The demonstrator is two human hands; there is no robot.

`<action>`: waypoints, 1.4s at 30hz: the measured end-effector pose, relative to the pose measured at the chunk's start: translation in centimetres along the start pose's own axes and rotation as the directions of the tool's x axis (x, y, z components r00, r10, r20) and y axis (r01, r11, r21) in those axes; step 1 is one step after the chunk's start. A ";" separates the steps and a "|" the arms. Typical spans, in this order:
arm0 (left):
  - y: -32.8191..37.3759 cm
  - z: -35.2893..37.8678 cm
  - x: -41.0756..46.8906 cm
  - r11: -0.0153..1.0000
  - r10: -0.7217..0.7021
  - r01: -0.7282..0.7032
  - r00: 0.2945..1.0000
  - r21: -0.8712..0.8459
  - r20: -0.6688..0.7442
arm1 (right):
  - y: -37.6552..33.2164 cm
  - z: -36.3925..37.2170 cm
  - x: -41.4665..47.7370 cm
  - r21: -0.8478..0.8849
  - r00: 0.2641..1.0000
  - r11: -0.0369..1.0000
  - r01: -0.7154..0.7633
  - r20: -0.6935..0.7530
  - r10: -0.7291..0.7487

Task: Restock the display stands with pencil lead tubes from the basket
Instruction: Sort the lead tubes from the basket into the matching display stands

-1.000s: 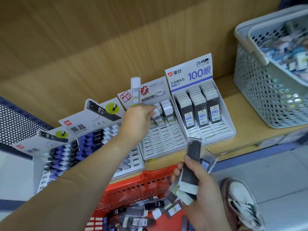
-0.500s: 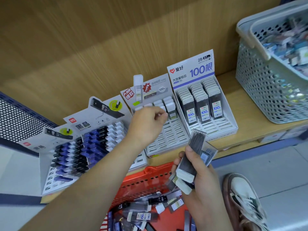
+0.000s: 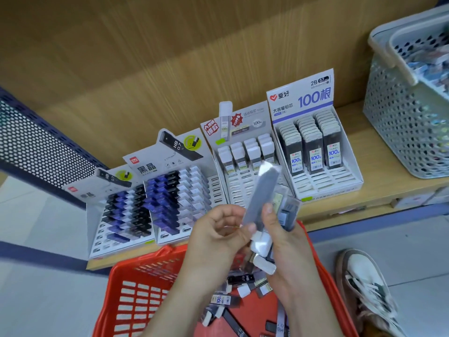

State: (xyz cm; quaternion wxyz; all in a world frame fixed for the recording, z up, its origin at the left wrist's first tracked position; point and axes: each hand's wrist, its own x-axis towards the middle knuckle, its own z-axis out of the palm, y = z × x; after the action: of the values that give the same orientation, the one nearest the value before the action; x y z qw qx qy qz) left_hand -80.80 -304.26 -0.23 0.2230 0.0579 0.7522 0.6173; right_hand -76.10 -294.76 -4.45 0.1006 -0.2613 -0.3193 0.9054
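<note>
As the far-left stand (image 3: 97, 239) and the second stand (image 3: 145, 164) hold already many dark and purple tubes, we judge that the step in hand concerns the white-capped kind. Below them the red basket (image 3: 145, 260) has loose tubes (image 3: 240, 279) in it. Above its rim the left hand (image 3: 218, 229) has its fingers curled, and the fingertips meet the lower part of the top tube (image 3: 264, 190), just over its white cap; it appears to pinch it, though the blur leaves some doubt. Behind the tube is the third stand (image 3: 243, 190), which has white-capped tubes only in its back rows and many free slots in front, so we think this tube belongs there. The right hand (image 3: 289, 244) grips a bundle of tubes (image 3: 289, 212), with the thumb lying on the top tube. To do the step well, we should loosen this thumb first, so that only one tube slides out and the others do not drop. Then we should turn the tube cap-up, like its neighbours, and set it in the first free slot of a row. The fourth stand (image 3: 323, 183), with the blue header, takes the tubes with blue labels, so we must not mix them. The grey basket (image 3: 401, 142) at far right holds other goods, too blurred to name; we leave it alone.
</note>
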 end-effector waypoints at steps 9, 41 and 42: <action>0.3 -2.7 0.5 0.773 0.541 -0.423 0.829 0.473 -0.144 | 0.2 -0.6 0.5 0.283 0.994 0.953 -0.104 0.069 0.088; 3.2 7.8 12.5 0.456 0.555 -0.510 0.804 0.729 0.215 | -2.3 -5.3 1.8 0.235 0.848 0.961 0.146 -0.530 0.001; 2.9 8.0 12.7 0.434 0.546 -0.522 0.801 0.734 0.246 | -2.4 -5.1 1.7 0.243 0.850 0.960 0.142 -0.526 0.008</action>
State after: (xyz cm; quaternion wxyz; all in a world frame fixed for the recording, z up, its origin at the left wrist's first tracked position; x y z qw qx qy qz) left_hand -89.42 -291.76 -1.94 -0.0412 0.3729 0.8863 0.2716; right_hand -74.76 -289.60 -7.03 0.2502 -0.4693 -0.1613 0.8314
